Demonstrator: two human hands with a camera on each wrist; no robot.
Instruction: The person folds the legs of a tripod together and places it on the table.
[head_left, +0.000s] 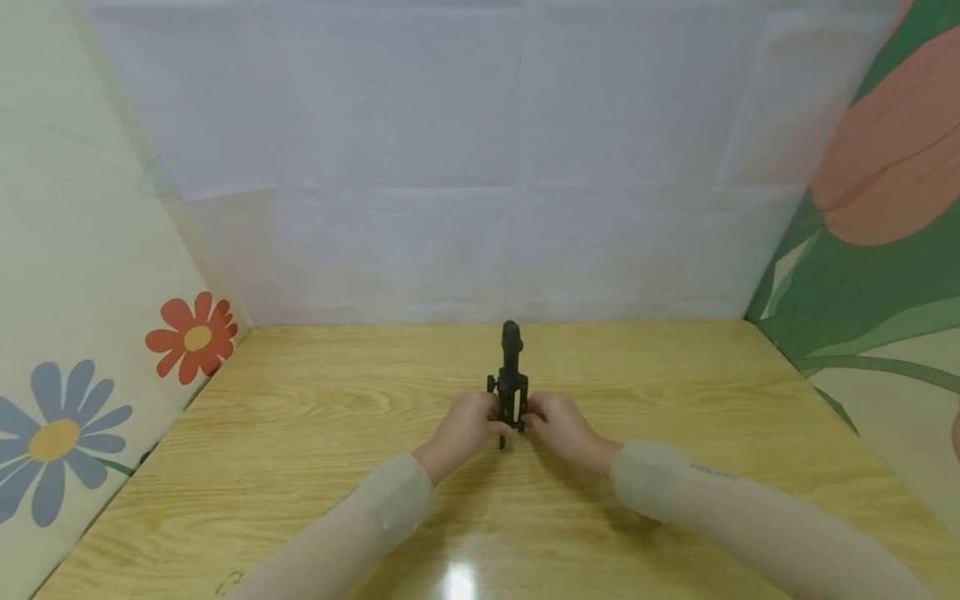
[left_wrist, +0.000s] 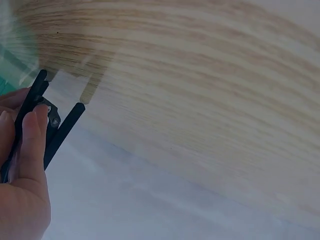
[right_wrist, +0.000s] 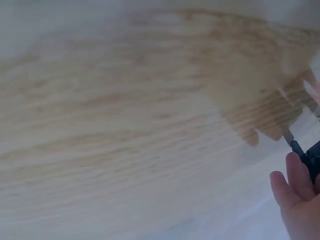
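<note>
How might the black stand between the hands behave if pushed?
The black stand looks long and narrow, so it may tip easily. Its straight rods seem fairly stiff, though the bracket beside them might let it fold.

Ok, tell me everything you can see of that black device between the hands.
The black device looks like plastic or coated metal: a slim, round-topped column above a wider frame with a pale upright strip or gap, and a small knob on its left. The left wrist view shows dark rods and a bracket. It is roughly upright at the wooden table; one rod tip appears to touch the surface. The left hand grips it; the right hand holds its other side.
</note>
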